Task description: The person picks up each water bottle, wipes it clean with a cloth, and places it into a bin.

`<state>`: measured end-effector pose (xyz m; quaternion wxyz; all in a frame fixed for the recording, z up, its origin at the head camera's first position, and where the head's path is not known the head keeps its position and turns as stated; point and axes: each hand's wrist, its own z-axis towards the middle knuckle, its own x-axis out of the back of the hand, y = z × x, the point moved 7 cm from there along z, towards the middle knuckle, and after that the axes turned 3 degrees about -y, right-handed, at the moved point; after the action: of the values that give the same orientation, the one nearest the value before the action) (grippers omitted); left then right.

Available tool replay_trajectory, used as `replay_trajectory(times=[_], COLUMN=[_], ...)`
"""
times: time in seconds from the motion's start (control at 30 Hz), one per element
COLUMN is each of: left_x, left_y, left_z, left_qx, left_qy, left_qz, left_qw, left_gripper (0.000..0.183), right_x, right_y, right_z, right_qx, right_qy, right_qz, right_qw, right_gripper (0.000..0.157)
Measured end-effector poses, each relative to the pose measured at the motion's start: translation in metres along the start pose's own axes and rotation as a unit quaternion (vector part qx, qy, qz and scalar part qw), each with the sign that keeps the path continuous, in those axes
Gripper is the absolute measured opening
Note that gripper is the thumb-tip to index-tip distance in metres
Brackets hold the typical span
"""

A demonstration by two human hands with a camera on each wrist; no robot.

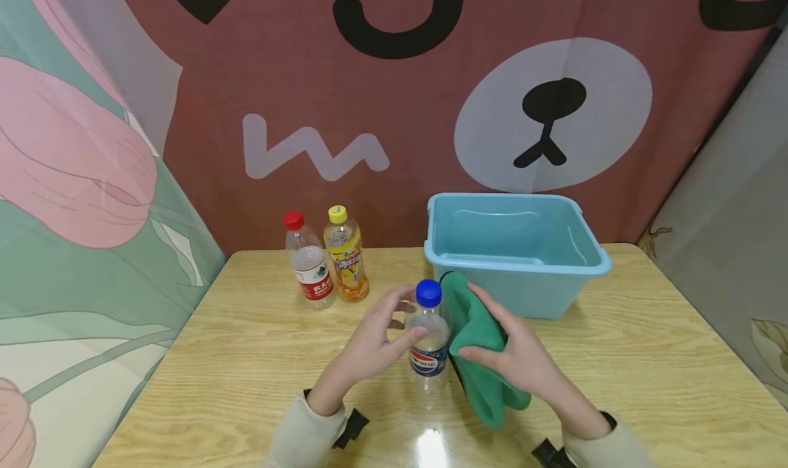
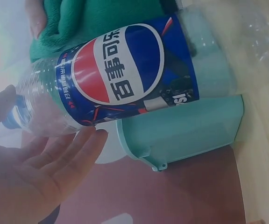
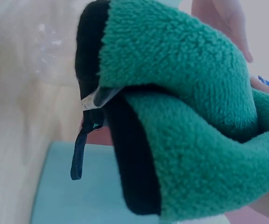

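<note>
A clear Pepsi bottle (image 1: 429,338) with a blue cap and blue label stands upright on the table. Around its upper part is my left hand (image 1: 375,338), thumb in front and fingers loosely spread on the far side. The left wrist view shows that hand (image 2: 46,172) with long, fairly straight fingers beside the label (image 2: 125,70) and the thumb by the cap. My right hand (image 1: 517,352) grips a folded green towel (image 1: 480,338) just right of the bottle. Black edging, a small tag and a hanging loop (image 3: 80,156) show on the towel in the right wrist view.
Behind the towel stands a light blue plastic bin (image 1: 517,269) at the back right. A red-capped water bottle (image 1: 310,266) and a yellow-capped drink bottle (image 1: 347,256) stand at the back left. A printed curtain (image 1: 308,78) hangs directly behind the wooden table (image 1: 234,372).
</note>
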<state>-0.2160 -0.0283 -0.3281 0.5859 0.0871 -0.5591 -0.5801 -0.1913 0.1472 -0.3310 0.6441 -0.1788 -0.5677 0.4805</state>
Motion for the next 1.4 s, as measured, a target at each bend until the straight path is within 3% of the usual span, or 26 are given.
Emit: replay_trajectory(times=[0.23,0.6,1.1,1.4], left_x=[0.0,0.005,0.004,-0.001], left_y=[-0.002,0.002,0.005,-0.001], left_z=[0.0,-0.003,-0.002,-0.006], left_qx=[-0.005,-0.024,-0.041,-0.013], left_qy=[-0.003,0.02,0.038,0.052], left_qz=[-0.014,0.013,0.001,-0.046], left_qw=[0.9999,0.9994,0.9984,0.9975], left_gripper=[0.045,0.044,0.042,0.042], right_x=[0.005,0.0,-0.011,-0.02], right_y=[-0.016,-0.028,-0.029,-0.007], right_z=[0.008,0.015,0.018,0.015], right_qx=[0.048,0.098,0.084,0.081], right_qy=[-0.009,-0.033,-0.082,-0.083], right_qz=[-0.011,-0.073,-0.066,-0.008], right_qw=[0.999,0.992,0.991,0.993], right_gripper=[0.08,0.079,0.074,0.078])
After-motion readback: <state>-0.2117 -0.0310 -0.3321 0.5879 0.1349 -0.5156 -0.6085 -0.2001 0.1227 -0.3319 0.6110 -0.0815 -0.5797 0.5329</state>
